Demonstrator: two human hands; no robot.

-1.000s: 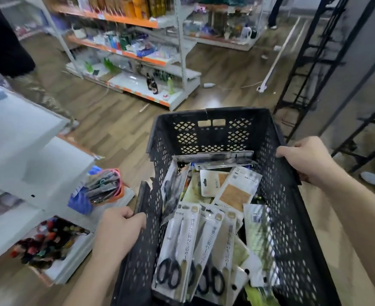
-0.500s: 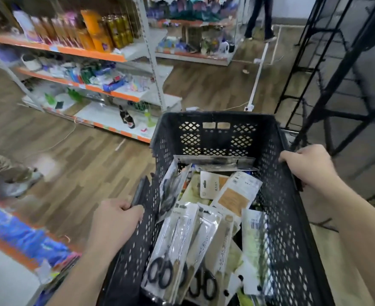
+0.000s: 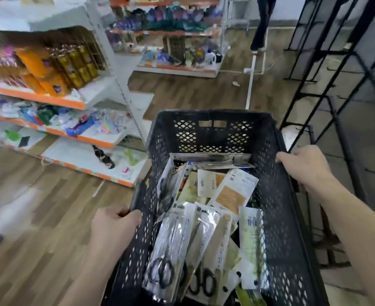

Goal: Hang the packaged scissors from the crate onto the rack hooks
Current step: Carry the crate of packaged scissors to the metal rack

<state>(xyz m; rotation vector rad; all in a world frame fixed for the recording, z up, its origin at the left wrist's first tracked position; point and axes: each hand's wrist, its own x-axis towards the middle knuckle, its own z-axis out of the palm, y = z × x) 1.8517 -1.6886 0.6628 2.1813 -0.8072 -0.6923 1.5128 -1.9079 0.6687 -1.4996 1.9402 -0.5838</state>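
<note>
A black perforated crate [image 3: 277, 217] fills the lower middle of the head view, carried in front of me. My left hand [image 3: 113, 226] grips its left rim and my right hand [image 3: 303, 166] grips its right rim. Inside lie several packaged scissors [image 3: 171, 250] with black handles, near the front. Other flat card packets [image 3: 230, 191] lie further back. A black wire rack [image 3: 336, 69] with hooks stands at the right, close beside the crate.
White shop shelves with orange edges [image 3: 49, 100] stand at the left, full of goods. Another shelf unit [image 3: 177, 40] is at the back. A person's legs [image 3: 261, 25] stand far back. Wooden floor [image 3: 38, 217] lies between.
The view has swung right and up with the crate; the near white shelves on the left have left the view and the black rack has come closer. Both hands keep their hold on the rims.
</note>
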